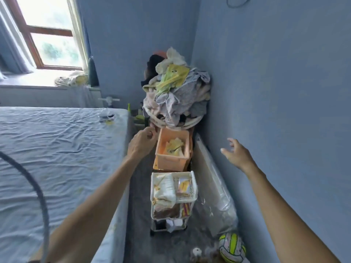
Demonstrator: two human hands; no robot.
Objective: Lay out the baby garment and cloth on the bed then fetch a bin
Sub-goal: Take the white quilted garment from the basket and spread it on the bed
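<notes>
The peach plastic bin (172,149) sits at frame centre, between the bed (57,149) at left and the wall at right, holding yellow cloth. The left hand (141,142) hovers beside the bin's upper left corner, fingers curled, gripping nothing visible. The right hand (236,153) hangs well apart at right, fingers spread. Risk: the overloaded laundry pile (176,92) directly behind may topple if the bin is pulled. Count: one bin, one white trolley (173,198), one ball (232,247).
</notes>
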